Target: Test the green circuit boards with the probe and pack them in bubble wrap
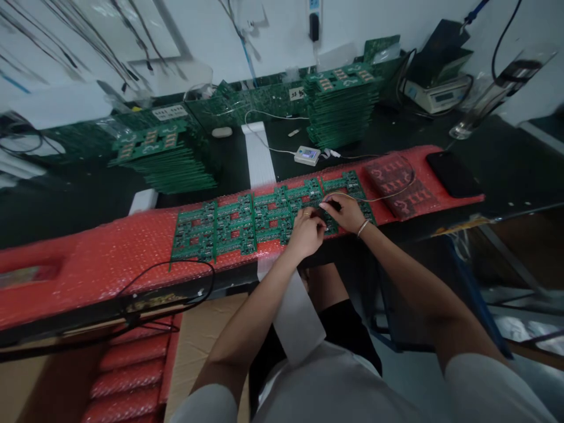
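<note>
The fingers of the left hand (308, 232) and right hand (348, 214) are curled close together over the right part of a row of green rectangular circuit boards (264, 215); whether anything is gripped cannot be told. The boards are laid on red plastic bubble wrap (118, 252) along the near edge of the dark surface (233, 147). A thin pale cable (374, 200) is seen running to the right hand. For sound work, the board should be steadied lightly, components left unpressed, and cable slack kept clear of the wrist.
</note>
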Available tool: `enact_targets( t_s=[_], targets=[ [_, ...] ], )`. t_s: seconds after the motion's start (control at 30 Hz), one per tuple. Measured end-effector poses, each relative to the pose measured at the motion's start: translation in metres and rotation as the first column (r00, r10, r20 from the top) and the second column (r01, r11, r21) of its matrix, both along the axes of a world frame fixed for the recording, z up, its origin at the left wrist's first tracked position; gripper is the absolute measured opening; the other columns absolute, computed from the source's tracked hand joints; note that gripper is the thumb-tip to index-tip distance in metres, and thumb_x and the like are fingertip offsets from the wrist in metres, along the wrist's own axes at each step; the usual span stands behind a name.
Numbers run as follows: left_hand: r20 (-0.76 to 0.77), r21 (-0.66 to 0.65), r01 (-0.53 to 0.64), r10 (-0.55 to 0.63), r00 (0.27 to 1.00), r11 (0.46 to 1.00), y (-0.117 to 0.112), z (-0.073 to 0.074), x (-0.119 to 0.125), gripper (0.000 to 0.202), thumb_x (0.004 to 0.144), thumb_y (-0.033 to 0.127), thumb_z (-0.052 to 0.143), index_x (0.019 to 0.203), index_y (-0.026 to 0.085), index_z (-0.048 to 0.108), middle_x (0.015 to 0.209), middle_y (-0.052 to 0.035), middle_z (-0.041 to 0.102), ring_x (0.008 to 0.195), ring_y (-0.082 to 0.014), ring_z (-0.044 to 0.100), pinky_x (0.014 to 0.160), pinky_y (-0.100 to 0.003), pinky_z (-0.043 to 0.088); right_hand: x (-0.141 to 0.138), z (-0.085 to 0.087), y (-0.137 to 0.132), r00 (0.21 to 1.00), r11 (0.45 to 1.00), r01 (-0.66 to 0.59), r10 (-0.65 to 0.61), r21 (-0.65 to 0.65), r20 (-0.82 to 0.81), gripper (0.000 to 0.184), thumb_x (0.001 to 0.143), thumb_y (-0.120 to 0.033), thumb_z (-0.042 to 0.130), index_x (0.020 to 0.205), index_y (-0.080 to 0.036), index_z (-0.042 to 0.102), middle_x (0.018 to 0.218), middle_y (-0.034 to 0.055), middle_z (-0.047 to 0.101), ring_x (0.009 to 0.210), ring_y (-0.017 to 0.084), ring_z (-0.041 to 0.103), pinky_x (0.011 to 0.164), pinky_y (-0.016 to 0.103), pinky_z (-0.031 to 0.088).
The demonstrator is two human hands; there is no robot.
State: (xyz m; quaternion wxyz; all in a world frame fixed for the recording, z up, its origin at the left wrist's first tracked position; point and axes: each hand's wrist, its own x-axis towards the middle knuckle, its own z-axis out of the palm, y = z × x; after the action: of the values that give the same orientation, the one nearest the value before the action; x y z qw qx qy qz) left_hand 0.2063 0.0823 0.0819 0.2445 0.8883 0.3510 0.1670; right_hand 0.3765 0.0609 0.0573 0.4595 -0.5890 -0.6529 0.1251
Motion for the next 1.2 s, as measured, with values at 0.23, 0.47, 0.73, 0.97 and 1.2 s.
enact_targets(
  t_s=[0.23,0.47,0.73,0.97,1.2],
  targets=[
    [-0.029,0.122,-0.027,0.03,0.999,0.992,-0.011,-0.002,-0.002,0.011,0.088,0.015,0.06,0.093,0.018,0.07,0.112,-0.0102,0.06,0.11,-0.0274,0.054,0.098,-0.044,0.049,0.0,0.001,0.001,1.0,1.0,0.007,-0.007,-0.002,-0.021,0.029,0.094,-0.049,0.055,0.083,-0.023,0.064,0.089,0.006,0.071,0.087,0.021,0.065,0.085,0.038,0.052],
    [-0.13,0.343,0.19,-0.154,0.979,0.92,-0.03,-0.012,-0.024,0.029,0.095,0.028,0.057,0.119,0.016,0.067,0.142,-0.017,0.05,0.138,-0.035,0.041,0.111,-0.05,0.043,0.004,0.008,0.005,0.996,1.0,0.0,0.0,-0.003,-0.086,0.023,0.091,-0.042,0.06,0.084,-0.022,0.067,0.089,0.0059,0.073,0.086,0.021,0.067,0.083,0.037,0.054],
    [-0.137,0.328,0.21,-0.174,0.975,0.921,-0.039,-0.001,-0.042,0.047,0.096,0.037,0.055,0.137,0.014,0.054,0.148,-0.0195,0.046,0.142,-0.0354,0.037,0.116,-0.056,0.035,-0.027,0.02,0.017,0.971,0.971,-0.237,0.238,-0.027,0.033,0.016,0.095,-0.029,0.055,0.096,-0.023,0.069,0.101,0.0055,0.074,0.102,0.021,0.067,0.095,0.039,0.053],
    [0.06,0.243,-0.039,0.025,0.998,0.969,-0.056,0.008,-0.112,0.021,0.099,0.026,0.048,0.106,0.018,0.067,0.12,-0.011,0.063,0.112,-0.0254,0.059,0.098,-0.044,0.053,-0.031,0.014,0.02,0.95,0.956,-0.293,0.292,-0.007,0.112,0.016,0.096,-0.025,0.052,0.097,-0.023,0.068,0.101,0.006,0.072,0.099,0.022,0.066,0.092,0.041,0.054],
    [0.03,0.285,-0.01,0.001,1.0,0.959,-0.061,0.0,-0.132,0.03,0.099,0.028,0.049,0.124,0.016,0.062,0.128,-0.0123,0.063,0.125,-0.0293,0.055,0.103,-0.048,0.05,-0.031,0.018,0.019,0.911,0.935,-0.353,0.349,-0.02,0.218,0.018,0.096,-0.021,0.049,0.099,-0.022,0.067,0.099,0.0064,0.072,0.1,0.023,0.064,0.091,0.043,0.053]
  ],
)
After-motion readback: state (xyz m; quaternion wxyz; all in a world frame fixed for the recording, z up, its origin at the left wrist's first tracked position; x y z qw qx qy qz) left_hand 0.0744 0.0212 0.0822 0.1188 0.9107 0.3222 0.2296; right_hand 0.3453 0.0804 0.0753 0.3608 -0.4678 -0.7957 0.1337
